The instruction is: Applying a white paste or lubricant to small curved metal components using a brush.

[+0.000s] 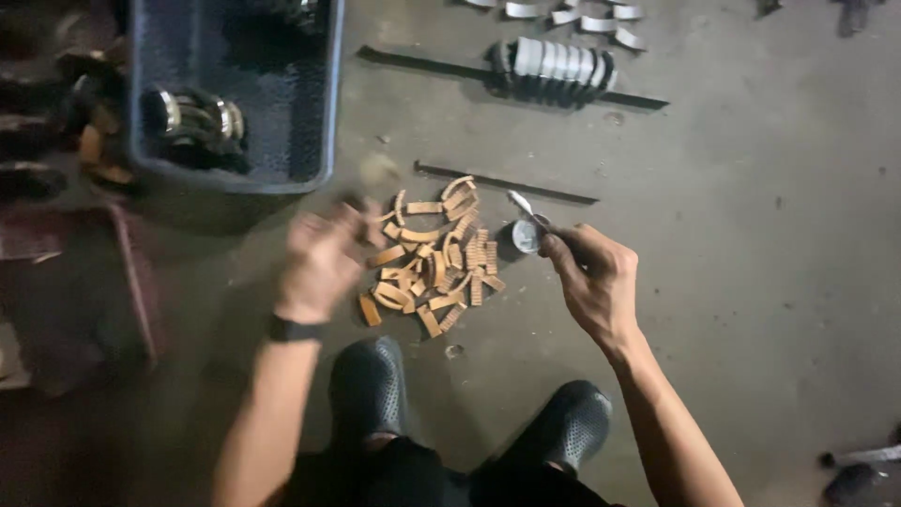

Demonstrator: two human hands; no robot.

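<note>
Left hand [321,261], blurred at centre frame, is curling loosely beside a pile of tan curved strips [434,255]; whether it is gripping one I cannot tell. Right hand [593,277] is pinching a thin metal blade [522,205] over a small round tin [526,236] right of the pile. A blue bin [324,103] is sitting upper left.

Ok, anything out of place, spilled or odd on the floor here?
Nothing clearly wrong. The tan curved pieces lie in a loose jumbled pile on the concrete floor, between the left hand and the right hand, unlike the silvery pieces stacked neatly on a rod. The left hand is blurred.
</note>
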